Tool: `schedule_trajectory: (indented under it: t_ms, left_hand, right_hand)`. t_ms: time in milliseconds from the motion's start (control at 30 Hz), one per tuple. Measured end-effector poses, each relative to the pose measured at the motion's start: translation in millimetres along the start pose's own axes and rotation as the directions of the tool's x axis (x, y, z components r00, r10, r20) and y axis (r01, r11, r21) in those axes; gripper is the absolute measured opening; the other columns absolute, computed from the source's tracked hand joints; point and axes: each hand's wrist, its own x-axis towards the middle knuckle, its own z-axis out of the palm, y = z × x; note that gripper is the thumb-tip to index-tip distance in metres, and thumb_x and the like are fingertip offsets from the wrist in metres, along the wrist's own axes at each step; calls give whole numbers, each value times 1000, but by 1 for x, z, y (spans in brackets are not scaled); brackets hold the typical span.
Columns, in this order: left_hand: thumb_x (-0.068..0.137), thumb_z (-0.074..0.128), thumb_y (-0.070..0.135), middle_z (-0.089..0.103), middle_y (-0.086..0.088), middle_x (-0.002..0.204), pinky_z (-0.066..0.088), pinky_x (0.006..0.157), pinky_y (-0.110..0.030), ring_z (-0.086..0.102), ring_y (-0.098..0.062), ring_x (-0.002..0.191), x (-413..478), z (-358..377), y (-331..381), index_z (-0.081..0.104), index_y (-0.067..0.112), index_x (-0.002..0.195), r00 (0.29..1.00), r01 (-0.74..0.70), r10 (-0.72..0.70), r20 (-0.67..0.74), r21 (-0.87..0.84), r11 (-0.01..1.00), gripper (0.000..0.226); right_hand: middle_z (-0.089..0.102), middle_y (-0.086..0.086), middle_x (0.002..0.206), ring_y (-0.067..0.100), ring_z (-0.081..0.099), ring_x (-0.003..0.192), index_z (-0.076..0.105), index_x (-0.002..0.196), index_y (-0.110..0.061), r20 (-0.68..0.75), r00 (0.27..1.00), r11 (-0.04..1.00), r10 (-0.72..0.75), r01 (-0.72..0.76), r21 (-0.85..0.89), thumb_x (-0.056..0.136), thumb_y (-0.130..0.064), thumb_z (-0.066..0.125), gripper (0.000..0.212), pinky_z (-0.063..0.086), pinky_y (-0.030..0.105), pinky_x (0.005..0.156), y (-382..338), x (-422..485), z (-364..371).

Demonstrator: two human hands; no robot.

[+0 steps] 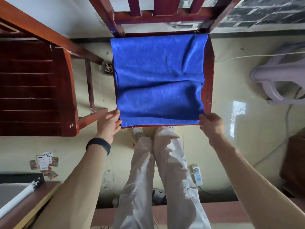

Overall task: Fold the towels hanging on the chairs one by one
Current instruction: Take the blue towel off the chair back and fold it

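Note:
A blue towel [158,76] lies spread over the seat of a dark red wooden chair [208,76] directly in front of me, with a few soft creases across it. At the towel's near left corner, my left hand [108,123] pinches the cloth; a black band is on that wrist. At the near right corner, my right hand [212,123] grips the cloth with curled fingers. Both hands sit at the seat's front edge.
A second dark wooden chair [38,90] stands to the left, close beside the first. A pale plastic stool [274,80] is at the right. Playing cards [45,162] and a power strip [197,175] lie on the floor. My legs stand just before the seat.

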Motion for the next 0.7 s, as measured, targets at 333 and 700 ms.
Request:
schedule_trajectory:
  t_ms: [333, 700]
  left_hand:
    - [85, 71, 43, 74, -6, 97, 54, 91, -37, 68, -27, 94, 16, 14, -47, 71, 14, 103, 973, -94, 177, -148, 448, 889, 34]
    - [95, 60, 29, 65, -14, 109, 45, 94, -36, 48, -30, 118, 6, 34, -47, 62, 15, 111, 946, 4, 184, -267, 576, 817, 22]
  right_hand:
    - [69, 13, 99, 33, 58, 94, 63, 107, -11, -105, 981, 927, -165, 118, -357, 90, -24, 61, 21, 43, 35, 87, 21, 14, 24]
    - [68, 18, 98, 42, 68, 90, 44, 100, -19, -89, 996, 924, 17, -50, -379, 89, -38, 46, 22, 53, 44, 87, 16, 7, 37]
